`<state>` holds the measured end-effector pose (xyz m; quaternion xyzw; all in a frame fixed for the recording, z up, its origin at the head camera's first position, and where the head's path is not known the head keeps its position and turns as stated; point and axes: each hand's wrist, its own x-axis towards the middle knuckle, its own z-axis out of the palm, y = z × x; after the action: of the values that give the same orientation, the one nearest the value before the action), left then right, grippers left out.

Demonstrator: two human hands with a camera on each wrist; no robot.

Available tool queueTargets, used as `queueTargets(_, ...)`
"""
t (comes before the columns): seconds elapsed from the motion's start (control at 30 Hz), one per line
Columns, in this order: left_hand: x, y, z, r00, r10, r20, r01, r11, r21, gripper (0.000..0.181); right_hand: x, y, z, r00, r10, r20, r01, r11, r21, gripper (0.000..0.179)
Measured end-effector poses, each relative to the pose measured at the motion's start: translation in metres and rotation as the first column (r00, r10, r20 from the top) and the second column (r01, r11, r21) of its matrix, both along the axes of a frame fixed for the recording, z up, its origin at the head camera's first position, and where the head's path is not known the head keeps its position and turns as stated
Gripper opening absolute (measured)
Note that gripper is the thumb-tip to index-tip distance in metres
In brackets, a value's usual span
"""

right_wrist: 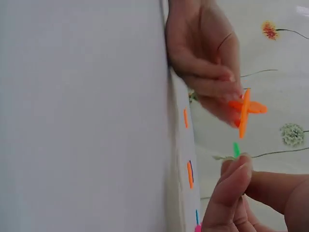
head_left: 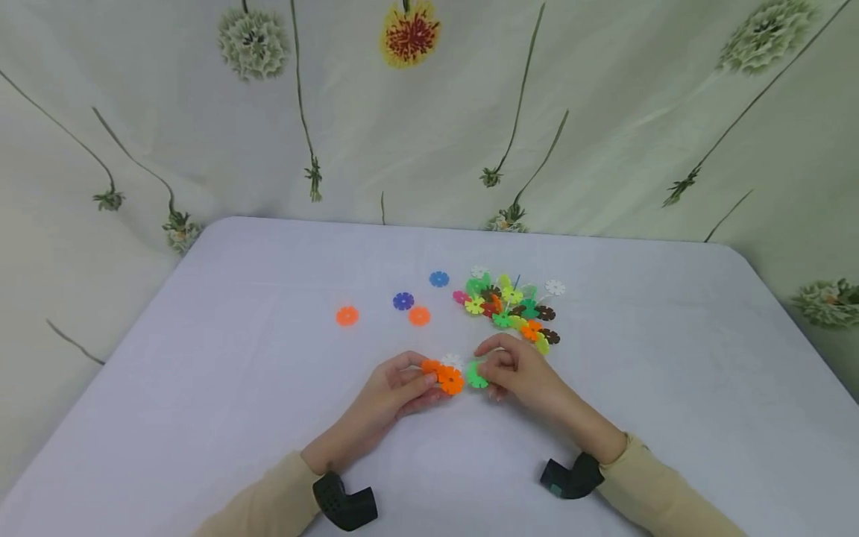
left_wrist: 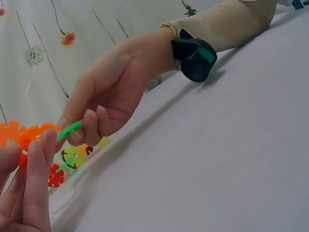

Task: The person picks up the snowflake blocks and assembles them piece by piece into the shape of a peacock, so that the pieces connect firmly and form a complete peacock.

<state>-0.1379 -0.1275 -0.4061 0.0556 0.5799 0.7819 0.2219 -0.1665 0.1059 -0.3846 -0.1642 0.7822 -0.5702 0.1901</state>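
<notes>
My left hand [head_left: 396,389] pinches orange flower-shaped plastic discs [head_left: 451,380] between thumb and fingers. In the right wrist view, two of these orange discs [right_wrist: 245,113] are slotted together crosswise. My right hand [head_left: 526,374] pinches a green flower-shaped disc [head_left: 477,376] just to the right of the orange ones; a small gap separates them. Edge-on, the green disc [left_wrist: 69,130] shows between thumb and fingertips in the left wrist view. A white disc [head_left: 452,361] appears just behind the orange ones; whether it lies on the table or is held, I cannot tell.
A pile of mixed-colour flower discs [head_left: 513,306] lies beyond my right hand. Farther left on the white table [head_left: 268,268] lie two orange discs [head_left: 347,316], a dark blue disc [head_left: 403,301] and a lighter blue one [head_left: 439,279]. A flower-patterned cloth [head_left: 429,134] hangs behind.
</notes>
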Motion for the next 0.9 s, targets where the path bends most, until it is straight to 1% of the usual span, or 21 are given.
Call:
queueTargets(0.03,0.0,0.0,0.0,1.0,-0.001,0.0,0.001,1.0,-0.001,0.024,0.001,0.0,0.001,0.995,0.011,0.104,-0.003,0.997,-0.077,0.028)
queueTargets(0.07,0.0,0.0,0.0,1.0,-0.003,-0.001,0.003,1.0,-0.001,0.025,0.002,0.0,0.001,0.98,0.031,0.198,-0.002,0.989,-0.147,0.033)
queueTargets(0.13,0.0,0.001,0.0,1.0,-0.003,-0.001,0.003,1.0,-0.005,0.026,0.004,0.0,0.001,0.937,0.078,0.34,0.009,0.969,-0.246,0.038)
queueTargets(0.17,0.0,0.001,0.0,1.0,-0.002,0.0,0.002,1.0,-0.006,0.026,0.005,0.0,0.001,0.913,0.098,0.395,0.017,0.961,-0.276,0.038)
queueTargets(0.2,0.0,0.001,0.0,1.0,0.0,-0.001,-0.001,1.0,-0.007,0.026,0.007,-0.001,0.0,0.895,0.115,0.431,0.023,0.953,-0.302,0.037)
queueTargets(0.23,0.0,0.001,0.0,1.0,0.002,-0.005,-0.002,1.0,-0.011,0.026,0.008,-0.002,-0.001,0.882,0.125,0.454,0.029,0.948,-0.317,0.035)
queueTargets(0.3,0.0,0.002,0.0,1.0,0.002,-0.012,-0.003,1.0,-0.028,0.026,0.011,-0.005,-0.002,0.875,0.119,0.469,0.05,0.942,-0.333,0.031)
queueTargets(0.4,0.0,0.003,-0.001,0.999,-0.001,-0.051,-0.005,0.995,-0.1,0.029,0.015,-0.01,-0.003,0.881,0.077,0.466,0.09,0.941,-0.326,0.027)
queueTargets(0.53,0.001,0.006,-0.003,0.993,-0.003,-0.12,-0.019,0.982,-0.187,0.033,0.019,-0.013,-0.003,0.901,0.023,0.433,0.118,0.948,-0.295,0.028)
queueTargets(0.63,0.001,0.008,-0.003,0.989,0.0,-0.148,-0.029,0.981,-0.192,0.033,0.019,-0.014,0.0,0.912,-0.03,0.408,0.15,0.953,-0.264,0.029)
queueTargets(0.77,0.002,0.008,-0.001,0.986,-0.008,-0.164,-0.025,0.981,-0.194,0.031,0.018,-0.014,0.004,0.92,-0.114,0.375,0.219,0.944,-0.249,0.03)
queueTargets(0.83,0.002,0.008,-0.001,0.983,-0.02,-0.181,-0.02,0.977,-0.213,0.03,0.019,-0.015,0.004,0.939,-0.138,0.316,0.222,0.943,-0.247,0.028)
queueTargets(0.9,0.003,0.008,-0.001,0.978,-0.036,-0.206,-0.015,0.971,-0.237,0.027,0.019,-0.017,0.004,0.967,-0.148,0.209,0.195,0.954,-0.227,0.026)
